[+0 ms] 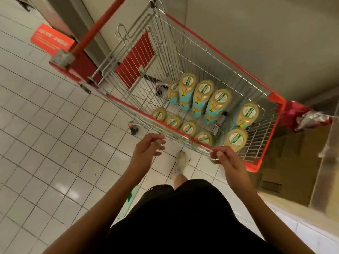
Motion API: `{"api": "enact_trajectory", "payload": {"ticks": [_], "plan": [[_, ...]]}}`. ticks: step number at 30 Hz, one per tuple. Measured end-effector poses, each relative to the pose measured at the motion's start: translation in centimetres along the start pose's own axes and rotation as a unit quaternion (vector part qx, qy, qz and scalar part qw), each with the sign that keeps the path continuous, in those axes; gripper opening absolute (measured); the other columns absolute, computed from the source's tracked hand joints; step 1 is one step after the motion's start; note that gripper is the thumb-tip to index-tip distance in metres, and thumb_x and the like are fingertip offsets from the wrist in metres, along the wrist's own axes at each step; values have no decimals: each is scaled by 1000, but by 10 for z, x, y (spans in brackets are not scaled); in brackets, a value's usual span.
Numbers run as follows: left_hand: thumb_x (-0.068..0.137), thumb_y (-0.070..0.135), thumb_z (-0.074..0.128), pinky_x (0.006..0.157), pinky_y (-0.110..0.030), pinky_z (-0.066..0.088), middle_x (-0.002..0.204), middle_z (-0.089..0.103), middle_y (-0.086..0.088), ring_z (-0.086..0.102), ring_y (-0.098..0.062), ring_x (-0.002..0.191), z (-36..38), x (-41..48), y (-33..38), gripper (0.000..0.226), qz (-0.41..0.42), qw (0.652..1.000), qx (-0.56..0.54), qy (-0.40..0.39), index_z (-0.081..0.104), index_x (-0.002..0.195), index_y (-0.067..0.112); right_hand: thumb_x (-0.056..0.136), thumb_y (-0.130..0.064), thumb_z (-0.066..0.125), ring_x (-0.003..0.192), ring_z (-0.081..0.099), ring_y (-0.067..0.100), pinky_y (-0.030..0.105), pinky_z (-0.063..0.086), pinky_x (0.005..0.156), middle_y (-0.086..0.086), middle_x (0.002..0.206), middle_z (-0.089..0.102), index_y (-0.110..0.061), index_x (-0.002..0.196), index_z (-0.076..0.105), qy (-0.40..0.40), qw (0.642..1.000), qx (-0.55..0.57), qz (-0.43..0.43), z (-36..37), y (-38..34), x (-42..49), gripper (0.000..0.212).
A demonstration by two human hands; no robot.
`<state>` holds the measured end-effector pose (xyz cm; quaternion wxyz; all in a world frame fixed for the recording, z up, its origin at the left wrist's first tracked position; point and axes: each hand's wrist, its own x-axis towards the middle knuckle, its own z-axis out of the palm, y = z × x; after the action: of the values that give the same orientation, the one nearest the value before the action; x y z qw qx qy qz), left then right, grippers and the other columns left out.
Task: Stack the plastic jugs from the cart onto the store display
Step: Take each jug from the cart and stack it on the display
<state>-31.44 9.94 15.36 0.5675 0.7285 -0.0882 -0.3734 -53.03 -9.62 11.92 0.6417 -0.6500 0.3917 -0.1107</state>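
Down on the wire floor of the shopping cart [229, 60] stand the plastic jugs [219, 99], yellowish, with teal labels and white-and-green seals on top. About 10 tops show. 4 sit in a row along the near side, another row runs along the middle, and 2 stand towards the right end. The middle row rises higher, apparently because those jugs are stacked 2 deep. None has left the cart, so the stacking looks not yet begun.

The right hand [226, 161] is at the near rim, its fingers curled round the red-edged wire, probably to hold the cart steady and close while the person leans over it. The left hand [148, 148] hangs just outside the same rim, further left. Its fingers are loosely bent and a little apart, holding nothing, and it seems ready to reach in. The nearest jugs lie directly below both hands, so a short reach over the rim should meet them.

On the right, the cart's end sits near a brown ledge [286, 162], too blurred to say whether it is the store display. A red-and-white packet [310, 118] lies just beyond the cart's far right corner. The red handle [99, 28] and the folded child seat [135, 59] are at the far left end. One pale shoe [180, 161] stands on the white tiled floor [45, 143] between the arms.
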Motion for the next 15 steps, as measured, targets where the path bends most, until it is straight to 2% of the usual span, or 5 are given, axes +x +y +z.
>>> {"api": "enact_trajectory", "payload": {"ticks": [4, 7, 9, 12, 15], "plan": [[82, 46, 58, 80, -36, 58, 101, 74, 0, 72, -23, 94, 3, 45, 20, 31, -15, 999, 24, -18, 72, 103, 26, 107, -6, 52, 90, 69, 20, 30, 56, 81, 15, 98, 71, -1, 109, 69, -8, 1000, 14, 18, -3, -19, 71, 18], [82, 44, 61, 81, -40, 58, 102, 75, -2, 72, -25, 93, 2, 79, 31, 25, -27, 999, 13, -11, 73, 102, 33, 101, -24, 56, 89, 69, 15, 25, 57, 81, 6, 93, 72, -8, 107, 71, -31, 999, 3, 5, -2, -39, 126, 23], [82, 44, 63, 80, -37, 60, 105, 75, -5, 72, -26, 95, 1, 101, 38, 24, -39, 999, 3, -7, 74, 101, 35, 99, -32, 57, 95, 69, 24, 35, 56, 88, 5, 96, 73, -11, 108, 71, -48, 999, -8, 10, 1, -51, 161, 28], [83, 42, 63, 75, -29, 59, 104, 75, -5, 74, -22, 93, 2, 142, 46, 24, -58, 998, -4, -7, 74, 101, 31, 106, -25, 59, 99, 67, 30, 43, 52, 92, 12, 99, 71, -10, 109, 71, -61, 998, -18, 7, 8, -58, 220, 19], [87, 32, 64, 69, -25, 57, 94, 76, -2, 72, -17, 83, 6, 195, 45, 15, -113, 993, 0, -30, 74, 98, 30, 108, -17, 57, 102, 66, 15, 29, 51, 89, -1, 103, 72, -16, 109, 71, -76, 994, -72, 17, 20, -63, 283, 14]]}}
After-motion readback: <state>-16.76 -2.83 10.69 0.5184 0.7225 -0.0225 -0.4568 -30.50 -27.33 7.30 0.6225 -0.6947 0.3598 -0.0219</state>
